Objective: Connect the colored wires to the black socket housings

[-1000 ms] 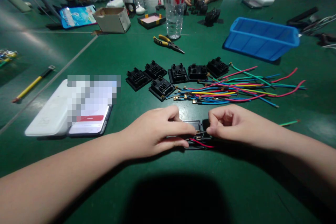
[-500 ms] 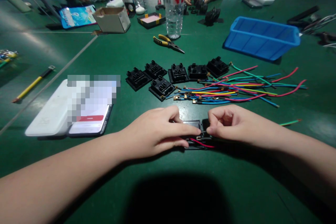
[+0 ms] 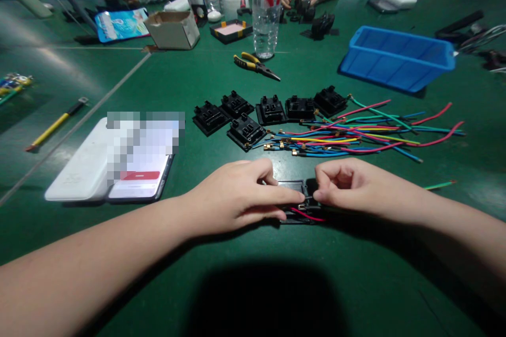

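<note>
My left hand [image 3: 241, 197] is closed on a black plastic housing [image 3: 295, 185] lying on the green table, its index finger stretched along the top. A red wire [image 3: 310, 217] runs out of the housing's near side, by a small metal terminal [image 3: 302, 206]. Just right of it, my right hand [image 3: 343, 184] pinches a thin dark piece [image 3: 309, 198] that looks like a wire; its far end is hidden by the fingers. Beyond both hands lie several similar black housings [image 3: 247, 131] and a spread of coloured wires [image 3: 356, 139] with brass terminals.
Pliers [image 3: 256, 66] lie beside a plastic bottle [image 3: 265, 26]. A blue bin [image 3: 399, 63] stands at the back right, a cardboard box [image 3: 174, 31] at the back left. A phone [image 3: 146, 187] and white slab [image 3: 75, 168] lie left. Two people work across the table.
The view has shifted slightly, so the table items appear a little further right. Both hands keep nearly the same place and grip at the housing.
</note>
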Demonstrator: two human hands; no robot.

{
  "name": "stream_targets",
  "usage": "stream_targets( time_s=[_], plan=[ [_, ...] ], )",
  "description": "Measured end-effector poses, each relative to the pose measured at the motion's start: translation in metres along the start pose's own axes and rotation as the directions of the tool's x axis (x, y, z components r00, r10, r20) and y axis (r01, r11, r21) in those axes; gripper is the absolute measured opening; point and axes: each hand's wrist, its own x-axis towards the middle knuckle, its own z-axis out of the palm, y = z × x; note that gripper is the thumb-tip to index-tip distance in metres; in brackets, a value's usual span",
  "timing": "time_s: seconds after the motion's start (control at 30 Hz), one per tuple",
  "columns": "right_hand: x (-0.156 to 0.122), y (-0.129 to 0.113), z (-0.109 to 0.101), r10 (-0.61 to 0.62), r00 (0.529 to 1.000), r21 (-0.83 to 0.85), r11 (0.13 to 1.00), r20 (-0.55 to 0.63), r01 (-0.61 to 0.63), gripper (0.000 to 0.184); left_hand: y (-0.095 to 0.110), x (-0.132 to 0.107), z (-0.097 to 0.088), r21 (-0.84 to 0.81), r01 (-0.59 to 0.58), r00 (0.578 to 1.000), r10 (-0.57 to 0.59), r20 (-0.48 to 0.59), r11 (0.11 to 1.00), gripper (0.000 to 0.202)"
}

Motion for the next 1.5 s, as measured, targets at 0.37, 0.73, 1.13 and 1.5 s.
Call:
stream_targets(
  time_s=[0.37,0.73,1.13,1.5],
  plan=[
    [-0.0019,0.0013,-0.0002,-0.004,1.000,0.028,1.000,0.015,0.003,0.037,0.0001,-0.0005,0.0003,0.017,-0.033,0.999,0.034,-0.032,0.999,0.032],
    [-0.0001,0.0022,-0.0003,-0.012,1.000,0.037,0.999,0.018,0.012,0.036,-0.0006,-0.0011,0.0015,0.043,-0.040,0.998,0.041,-0.037,0.998,0.032],
    [0.0003,0.0027,-0.0010,-0.020,1.000,0.050,0.999,0.013,0.020,0.035,-0.0009,-0.0008,0.0007,0.012,-0.034,0.999,0.034,-0.041,0.999,0.032],
    [0.0008,0.0025,-0.0001,-0.030,0.999,0.039,0.999,0.015,0.029,0.032,-0.0019,-0.0010,0.0012,0.024,-0.033,0.999,0.034,-0.028,0.999,0.033]
  ],
)
